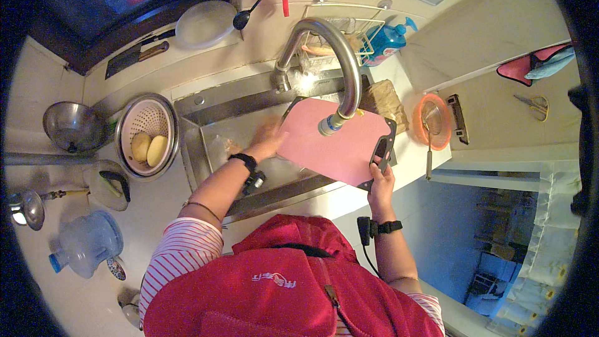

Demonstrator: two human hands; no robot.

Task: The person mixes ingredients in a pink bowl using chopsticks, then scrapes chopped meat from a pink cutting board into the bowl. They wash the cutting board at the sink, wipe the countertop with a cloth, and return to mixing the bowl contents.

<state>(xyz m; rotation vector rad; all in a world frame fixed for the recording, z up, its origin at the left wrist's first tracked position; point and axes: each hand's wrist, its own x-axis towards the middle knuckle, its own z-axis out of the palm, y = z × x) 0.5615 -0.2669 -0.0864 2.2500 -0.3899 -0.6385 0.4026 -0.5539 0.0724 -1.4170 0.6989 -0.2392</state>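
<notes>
A pink cutting board [323,159] with dark corners and a handle slot is held tilted over the stainless-steel sink [234,124]. My right hand [382,182] grips it at the handle end, with the thumb by the slot. At the opposite edge is my left hand [266,140], blurred; I cannot tell whether it grips the board or only touches it. The curved faucet [348,75] reaches over the board, and its spout end hides part of the pink surface. A small clear plastic scrap [222,147] lies in the basin, left of the board.
Left of the sink, a pink colander [147,117] holds two peeled potatoes [149,149]. A blue water jug [91,241] lies nearer me. Behind the faucet are a wire rack [344,23] and a blue pump bottle [388,42]. An orange basket [433,121] hangs at right.
</notes>
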